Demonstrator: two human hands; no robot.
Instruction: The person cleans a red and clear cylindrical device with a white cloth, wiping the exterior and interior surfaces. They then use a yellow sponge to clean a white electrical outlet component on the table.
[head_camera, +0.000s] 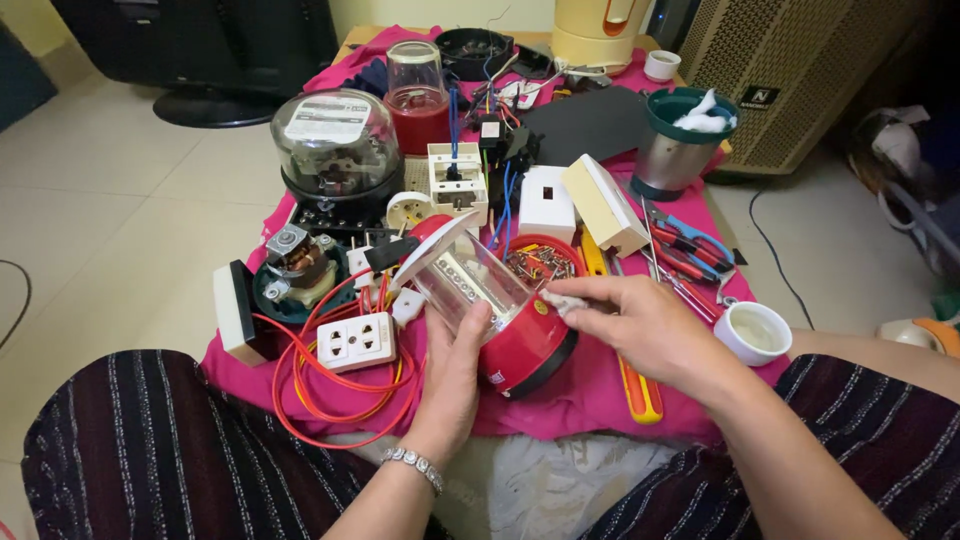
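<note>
Red plastic forms the base of a small blender jar (500, 320) lying tilted on its side over the pink cloth (590, 385), just in front of the person's lap. The left hand (452, 375) comes up from below, palm turned in, fingers wrapped around the clear cup and red base. The right hand (640, 325) reaches in from the right with wrist bent, fingertips pinching a small white rag (568, 301) against the base. A white socket (356, 341) with orange wire (320, 400) lies just left.

left hand (452, 372): curling upward, thumb raised, gripping
right hand (645, 328): reaching leftward, palm down, fingers (575, 296) pinching
</note>
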